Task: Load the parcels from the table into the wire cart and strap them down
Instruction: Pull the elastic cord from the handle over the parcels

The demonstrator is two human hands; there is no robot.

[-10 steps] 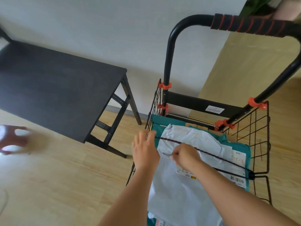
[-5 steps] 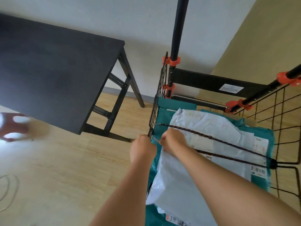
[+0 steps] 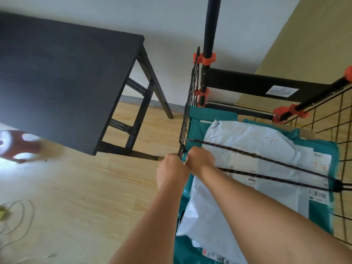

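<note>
left hand (image 3: 171,165): at wire cart (image 3: 238,82) wall, fingers hidden, cannot tell | right hand (image 3: 200,159): fist gripping bungee cord (image 3: 255,155)

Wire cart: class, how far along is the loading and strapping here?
Done: white and teal parcels lie in the wire cart; the upper cord is hooked to its left wall. In hand: the right hand holds the end of the lower cord there, the left hand gripping the wall. Left: hooking that end.
</note>
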